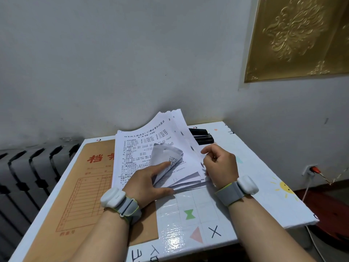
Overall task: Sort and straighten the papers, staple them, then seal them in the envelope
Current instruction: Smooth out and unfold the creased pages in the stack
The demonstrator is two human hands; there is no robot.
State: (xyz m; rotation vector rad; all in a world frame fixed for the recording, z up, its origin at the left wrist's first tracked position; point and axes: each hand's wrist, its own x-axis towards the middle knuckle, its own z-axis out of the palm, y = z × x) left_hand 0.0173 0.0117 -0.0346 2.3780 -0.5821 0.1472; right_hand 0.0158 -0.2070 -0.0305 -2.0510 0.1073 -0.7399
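Observation:
A stack of printed white papers (139, 148) lies on the table, partly over a brown file envelope (90, 178) with red print. My left hand (149, 182) rests on the stack's near edge, its index finger and thumb holding back a bunch of curled page corners. My right hand (219, 163) grips the stack's right edge and lifts several sheets, which bow upward toward the wall. A black stapler (202, 138) lies behind the papers at the table's back, half hidden by the raised sheets.
The white table (255, 195) has coloured shapes and a sun drawing, and its right edge drops to the floor. A dark radiator (28, 173) stands at the left. A wall socket with a plug (311, 170) and cables sit at the right.

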